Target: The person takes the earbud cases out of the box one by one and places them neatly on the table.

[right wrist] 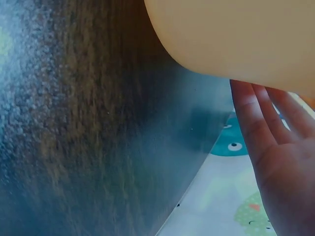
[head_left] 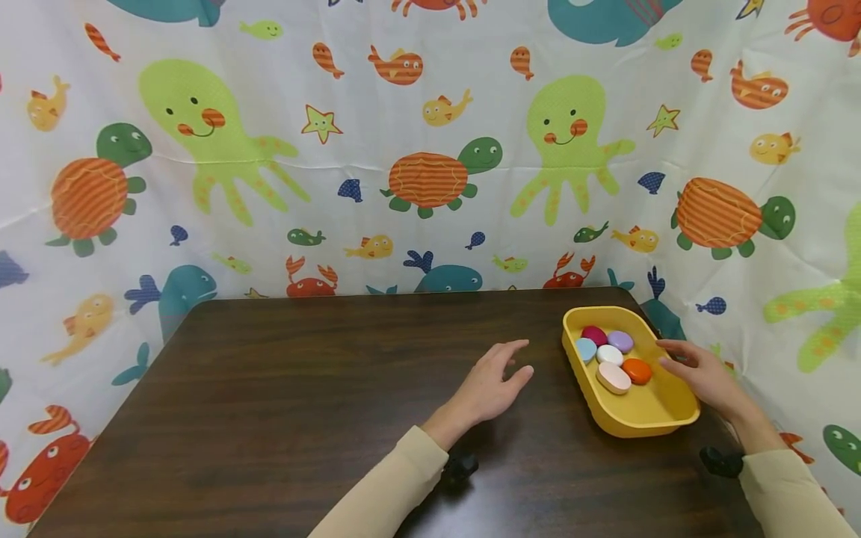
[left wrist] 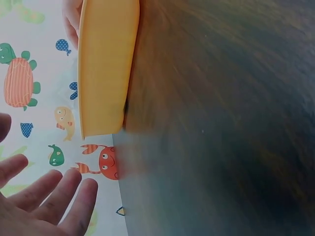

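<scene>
yellow tray (head_left: 646,409) of coloured pieces (head_left: 613,378), left grip (head_left: 486,382) loose, right grip (head_left: 708,379) at rim (head_left: 595,309), hold unclear

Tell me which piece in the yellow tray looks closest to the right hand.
The orange piece, just right of the pale pink one; in the head view, every other piece lies farther from the right hand.

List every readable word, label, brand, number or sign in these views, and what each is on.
None readable in any view.
Yellow tray and coloured pieces: no lettering visible.
Curtain: sea-animal pictures only.
Table: no lettering visible.
Dark device at the left wrist: too small and dark to tell.
</scene>
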### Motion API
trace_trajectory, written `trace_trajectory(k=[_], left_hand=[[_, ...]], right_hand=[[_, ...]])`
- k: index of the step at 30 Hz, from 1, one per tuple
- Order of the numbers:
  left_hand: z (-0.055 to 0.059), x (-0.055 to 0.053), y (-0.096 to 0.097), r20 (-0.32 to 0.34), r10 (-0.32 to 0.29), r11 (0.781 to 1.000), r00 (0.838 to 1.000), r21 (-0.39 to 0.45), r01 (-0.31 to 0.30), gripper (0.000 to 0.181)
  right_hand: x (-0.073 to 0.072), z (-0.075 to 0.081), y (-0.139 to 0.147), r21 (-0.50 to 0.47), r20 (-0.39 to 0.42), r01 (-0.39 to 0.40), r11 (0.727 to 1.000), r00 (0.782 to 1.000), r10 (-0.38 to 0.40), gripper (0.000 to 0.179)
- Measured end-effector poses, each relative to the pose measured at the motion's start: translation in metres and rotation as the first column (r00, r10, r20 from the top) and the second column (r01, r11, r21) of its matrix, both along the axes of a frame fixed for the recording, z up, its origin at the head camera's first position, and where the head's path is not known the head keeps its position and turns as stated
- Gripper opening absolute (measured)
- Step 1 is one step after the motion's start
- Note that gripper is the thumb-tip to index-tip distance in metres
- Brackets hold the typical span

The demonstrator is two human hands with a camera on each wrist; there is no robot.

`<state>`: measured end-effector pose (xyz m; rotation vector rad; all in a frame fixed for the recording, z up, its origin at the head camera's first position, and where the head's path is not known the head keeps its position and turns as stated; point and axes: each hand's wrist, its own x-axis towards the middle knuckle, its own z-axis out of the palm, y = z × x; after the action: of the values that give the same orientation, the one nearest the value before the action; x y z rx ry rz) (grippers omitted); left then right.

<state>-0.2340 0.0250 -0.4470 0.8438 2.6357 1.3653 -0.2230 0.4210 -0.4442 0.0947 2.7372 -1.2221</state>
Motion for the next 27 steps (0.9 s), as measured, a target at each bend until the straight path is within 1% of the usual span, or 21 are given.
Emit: trace_trajectory(k=[3, 7, 12, 21, 27], left_hand=[[-0.001, -0.001, 0.004, 0.011, -0.008, 1.0, 1.0, 0.008, 0.008, 0.053], [-0.001, -0.001, 0.009, 0.036, -0.019, 1.0, 0.999, 0.018, 0.018, 0.054], [-0.003, -0.002, 0.013, 0.05, -0.008, 1.0, 0.999, 0.004, 0.008, 0.053], [-0.003, 0.0, 0.018, 0.059, -0.016, 1.0, 0.998, -0.008, 0.016, 0.055], [-0.003, -0.002, 0.024, 0.091, -0.007, 1.0, 0.996, -0.005, 0.008, 0.057]], right_hand=[[-0.001, -0.002, 0.002, -0.01, -0.01, -0.014, 1.0, 1.0, 0.013, 0.07], [-0.002, -0.004, 0.006, -0.037, -0.003, -0.019, 0.999, 1.0, 0.018, 0.07], [-0.003, -0.006, 0.009, -0.09, 0.0, -0.038, 0.995, 0.999, 0.038, 0.067], [0.002, -0.005, 0.004, -0.167, 0.017, -0.051, 0.985, 0.998, 0.055, 0.071], [0.001, -0.005, 0.002, -0.218, 0.02, -0.071, 0.973, 0.997, 0.077, 0.07]])
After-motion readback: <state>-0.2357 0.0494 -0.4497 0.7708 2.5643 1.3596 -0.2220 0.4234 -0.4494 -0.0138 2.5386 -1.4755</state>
